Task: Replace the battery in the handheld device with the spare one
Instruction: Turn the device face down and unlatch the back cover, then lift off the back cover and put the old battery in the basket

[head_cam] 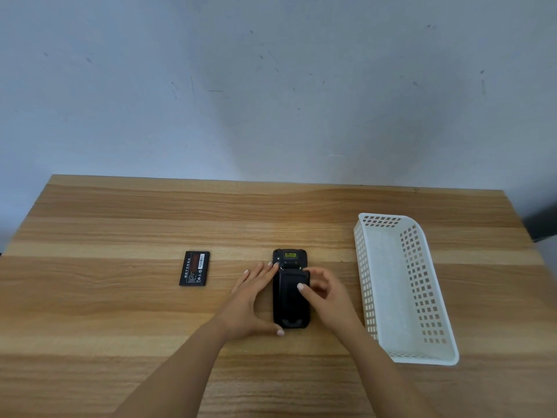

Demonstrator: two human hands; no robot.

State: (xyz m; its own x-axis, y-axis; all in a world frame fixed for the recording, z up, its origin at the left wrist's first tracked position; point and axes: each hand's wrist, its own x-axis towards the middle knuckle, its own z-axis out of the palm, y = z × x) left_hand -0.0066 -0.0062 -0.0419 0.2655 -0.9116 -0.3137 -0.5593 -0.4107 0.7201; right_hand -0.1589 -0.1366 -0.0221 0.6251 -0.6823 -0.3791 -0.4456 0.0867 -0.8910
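A black handheld device (290, 300) lies face down in the middle of the wooden table, its back cover up and a yellow label near its far end. My left hand (251, 300) rests against its left side, fingertips at the top corner and thumb at the bottom corner. My right hand (324, 294) grips the right side, thumb pressed on the back cover and fingers curled at its upper right edge. A flat black battery (194, 268) with a printed label lies alone on the table to the left, well apart from both hands.
A white perforated plastic basket (422, 354) stands at the right of the table, close to my right forearm, with nothing visible inside. A pale wall rises behind the table's far edge (271, 180).
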